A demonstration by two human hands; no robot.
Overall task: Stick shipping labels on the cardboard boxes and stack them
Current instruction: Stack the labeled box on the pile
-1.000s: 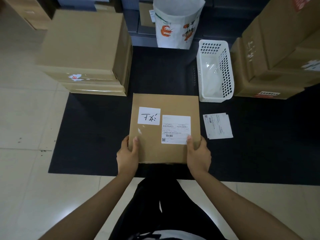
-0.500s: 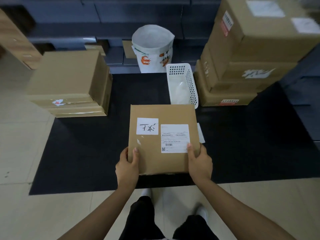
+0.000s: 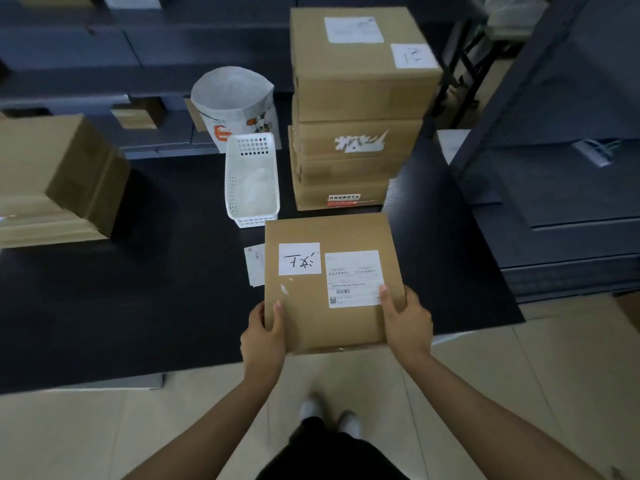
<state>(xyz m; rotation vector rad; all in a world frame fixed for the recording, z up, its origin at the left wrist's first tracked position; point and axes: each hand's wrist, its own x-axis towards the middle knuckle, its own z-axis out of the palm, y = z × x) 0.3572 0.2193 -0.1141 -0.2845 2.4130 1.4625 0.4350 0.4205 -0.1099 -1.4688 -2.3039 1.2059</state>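
I hold a flat cardboard box (image 3: pixel 332 282) in both hands, up in the air over the near edge of the black mat (image 3: pixel 138 299). My left hand (image 3: pixel 265 336) grips the near left corner of the box. Its thumb (image 3: pixel 279 315) lies on top and the other fingers curl under the side. My right hand (image 3: pixel 407 320) grips the near right corner the same way, and its thumb (image 3: pixel 385 297) rests on the edge of the shipping label (image 3: pixel 354 278). That label is stuck on the right part of the top of the box. A small white sticker (image 3: pixel 299 258) with hand writing sits beside it on the left. Just past the box stands a tall stack of boxes (image 3: pixel 353 116), and the top one has two white labels. A white basket (image 3: pixel 252 183) sits on the mat left of that stack, with a white paper bag (image 3: pixel 235 105) behind it. Some loose label sheets (image 3: pixel 255 265) lie on the mat, partly under the left edge of my box. More boxes (image 3: pixel 59 178) are piled far to the left.
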